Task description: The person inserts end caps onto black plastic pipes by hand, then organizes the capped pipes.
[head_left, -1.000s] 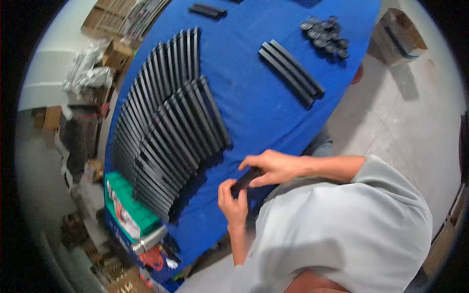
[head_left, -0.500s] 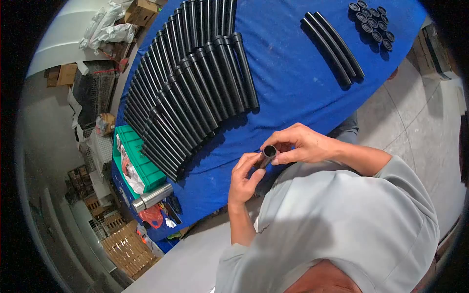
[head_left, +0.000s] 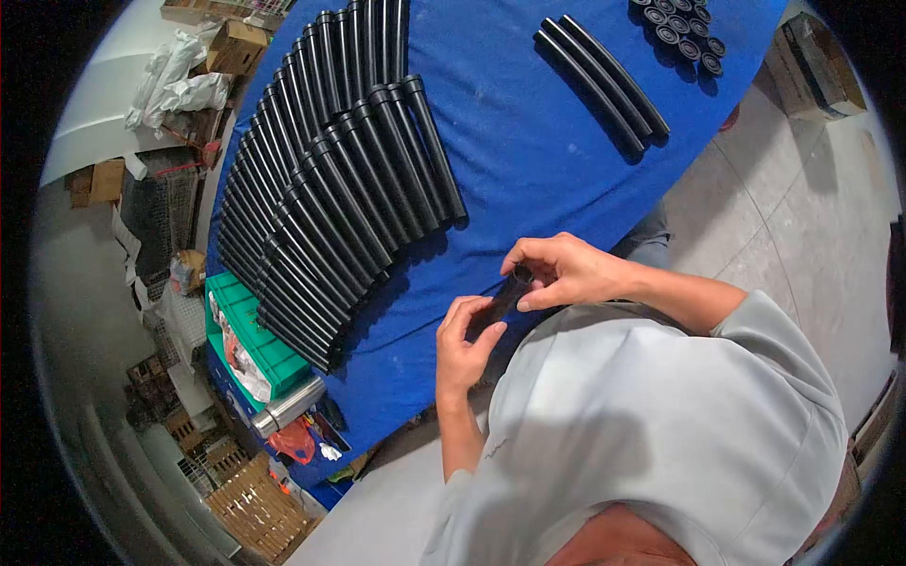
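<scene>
Between my hands, close to my body, is a black tube (head_left: 506,299) with its open round end tilted up. My right hand (head_left: 564,274) grips it near that upper end, thumb and fingers on either side. Lower down, my left hand (head_left: 468,341) has its fingers and thumb around the same tube. The tube's far end is hidden below my left hand. Many similar capped black tubes (head_left: 354,184) lie side by side in two overlapping rows on the blue cloth. Apart from them, several uncapped tubes (head_left: 604,87) lie together at the upper right.
A cluster of round black caps (head_left: 681,26) sits at the table's far right. On the left stand a green crate (head_left: 283,363) holding bags and, beside it, a steel cylinder (head_left: 289,406). The blue cloth (head_left: 500,141) covers the table. Cardboard boxes (head_left: 819,71) stand on the floor.
The view has shifted, so the table items appear further left. The held tube now leans more and shows more of its side. Both hands still hold it.
</scene>
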A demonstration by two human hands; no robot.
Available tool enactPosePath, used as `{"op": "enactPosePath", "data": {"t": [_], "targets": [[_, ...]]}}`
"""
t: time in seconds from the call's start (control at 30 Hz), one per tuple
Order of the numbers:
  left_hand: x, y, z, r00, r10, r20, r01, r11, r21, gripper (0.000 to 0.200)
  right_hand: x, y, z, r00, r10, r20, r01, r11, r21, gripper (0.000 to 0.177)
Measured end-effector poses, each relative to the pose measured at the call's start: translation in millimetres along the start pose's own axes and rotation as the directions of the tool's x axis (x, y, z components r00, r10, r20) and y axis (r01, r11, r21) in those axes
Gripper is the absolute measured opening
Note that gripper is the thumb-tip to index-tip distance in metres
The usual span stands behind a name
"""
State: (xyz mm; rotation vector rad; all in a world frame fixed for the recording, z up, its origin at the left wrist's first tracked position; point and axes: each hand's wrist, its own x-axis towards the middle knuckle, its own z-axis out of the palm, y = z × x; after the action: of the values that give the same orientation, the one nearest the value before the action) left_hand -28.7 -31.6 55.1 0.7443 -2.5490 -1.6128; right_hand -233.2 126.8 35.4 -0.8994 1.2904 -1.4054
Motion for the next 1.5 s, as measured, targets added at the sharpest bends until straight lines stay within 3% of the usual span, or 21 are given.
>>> {"op": "enactPosePath", "data": {"t": [0.13,0.23,0.3,0.33,0.4,0.43,0.47,0.57,0.6,0.7,0.73,0.77,0.83,0.9,0.97,1.0,1.03,1.1,1.27,1.47,1.5], "targets": [[2.6,14.8,-6.5,0.999,0.048,0.020,-0.050,0.988,0.147,0.031,5.4,-9.3,-0.5,0.998,-0.053,0.035,0.056,0.995,-0.086,0.030],[-11.6,22.3,6.2,0.931,0.311,-0.193,-0.243,0.919,0.309,0.028,10.9,-2.0,-3.2,0.959,-0.275,-0.074,0.240,0.920,-0.311,0.033],[-34.2,-7.1,16.7,0.986,0.102,-0.132,-0.132,0.960,-0.246,0.032,16.0,4.0,2.9,0.928,-0.355,-0.110,0.246,0.809,-0.535,0.040],[-38.2,-24.2,23.2,0.998,0.006,-0.057,-0.033,0.869,-0.493,0.035,17.7,2.5,6.6,0.933,-0.336,-0.126,0.208,0.793,-0.573,0.044],[-25.8,-46.5,36.2,0.995,-0.049,0.091,0.104,0.485,-0.868,0.043,22.6,-0.9,9.1,0.937,-0.310,-0.159,0.138,0.751,-0.646,0.053],[-22.5,-55.0,42.3,0.983,-0.053,0.176,0.184,0.232,-0.955,0.047,22.9,0.0,9.7,0.944,-0.286,-0.161,0.119,0.755,-0.645,0.054],[-17.3,-57.5,48.1,0.975,-0.004,0.223,0.222,0.112,-0.969,0.065,23.9,1.2,9.5,0.950,-0.265,-0.162,0.101,0.757,-0.645,0.056],[-6.6,-37.9,71.0,0.947,0.054,0.316,0.313,0.047,-0.948,0.069,22.9,-5.0,5.1,0.976,-0.165,-0.143,0.037,0.772,-0.634,0.060],[0.9,-32.6,69.4,0.952,0.103,0.289,0.294,-0.040,-0.955,0.066,21.4,-5.4,4.7,0.978,-0.151,-0.141,0.027,0.769,-0.638,0.060],[16.6,-41.2,71.4,0.987,-0.152,0.042,0.020,-0.141,-0.990,0.060,13.7,0.2,10.3,0.974,-0.164,-0.155,0.033,0.782,-0.622,0.061],[19.7,-55.5,72.7,0.996,-0.089,0.025,0.004,-0.228,-0.974,0.051,8.9,-5.2,7.1,0.971,-0.179,-0.159,0.033,0.757,-0.653,0.061],[20.0,-68.8,69.1,0.999,-0.050,-0.008,-0.016,-0.146,-0.989,0.049,3.0,-10.4,3.2,0.967,-0.195,-0.166,0.030,0.731,-0.682,0.062],[23.2,-78.2,56.7,0.997,0.030,-0.069,-0.069,0.006,-0.998,0.045,-16.7,-24.0,-32.3,0.882,-0.321,-0.346,-0.028,0.696,-0.718,0.057],[23.5,-78.2,45.3,0.996,0.051,-0.079,-0.080,0.018,-0.997,0.044,-33.7,-35.5,-87.7,0.680,-0.509,-0.527,-0.078,0.664,-0.743,0.044],[24.8,-82.2,40.1,0.994,0.084,-0.070,-0.069,-0.020,-0.997,0.044,-51.6,-33.8,-148.7,0.448,-0.658,-0.605,-0.368,0.481,-0.796,0.047],[25.2,-83.0,39.7,0.996,0.081,-0.049,-0.048,-0.010,-0.999,0.044,-63.8,-27.1,-180.3,0.395,-0.718,-0.573,-0.482,0.370,-0.794,0.050],[25.8,-83.5,39.3,0.996,0.078,-0.030,-0.031,0.000,-1.000,0.044,-74.2,-34.7,-193.2,0.381,-0.632,-0.675,-0.647,0.339,-0.683,0.056],[28.1,-83.1,40.2,0.998,0.070,-0.003,-0.004,0.021,-1.000,0.044,-86.3,-25.6,-222.0,0.380,-0.592,-0.711,-0.718,0.295,-0.630,0.065],[28.5,-83.5,39.9,0.997,0.070,-0.017,-0.020,0.040,-0.999,0.043,-90.9,-10.4,-248.5,0.479,-0.545,-0.688,-0.739,0.173,-0.651,0.057],[28.2,-85.7,38.6,0.997,0.080,-0.007,-0.009,0.024,-1.000,0.041,-91.9,0.3,-251.5,0.471,-0.566,-0.677,-0.706,0.218,-0.674,0.041],[27.6,-85.5,38.1,0.997,0.081,-0.007,-0.009,0.021,-1.000,0.041,-93.6,-1.5,-246.8,0.449,-0.628,-0.635,-0.685,0.214,-0.696,0.040]]}}
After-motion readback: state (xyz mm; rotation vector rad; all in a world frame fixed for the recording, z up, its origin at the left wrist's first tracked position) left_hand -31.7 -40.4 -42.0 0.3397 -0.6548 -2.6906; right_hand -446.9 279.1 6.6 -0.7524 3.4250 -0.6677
